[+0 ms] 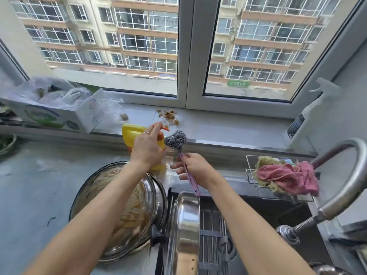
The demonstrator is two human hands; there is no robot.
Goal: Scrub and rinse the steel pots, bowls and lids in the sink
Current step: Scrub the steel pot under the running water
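Head view. The left hand (148,148) rests on top of the yellow detergent bottle (137,135), fingers bent down over its orange pump (165,128); the hand covers most of the bottle's front, so its label and lower body are hidden. The right hand (193,165) is curled around the purple handle (190,180) of a steel-wool scrubber (176,139), whose wire head is held up just beside the pump nozzle. Contact between head and nozzle cannot be confirmed.

A wide steel lid (127,211) lies on the grey countertop (35,185) left of the sink (258,213); the left forearm crosses it and conceals its centre. A steel pot (184,225) stands tilted on edge at the sink's left wall, its lower part cut off by the frame edge. A second steel item at the bottom right corner is mostly out of frame and cannot be identified.

A pink cloth (288,176) is draped over the wire rack (252,181) behind the sink. The faucet (341,187) arches in from the right. A white spray bottle (309,114) on the windowsill (218,124) appears blurred.
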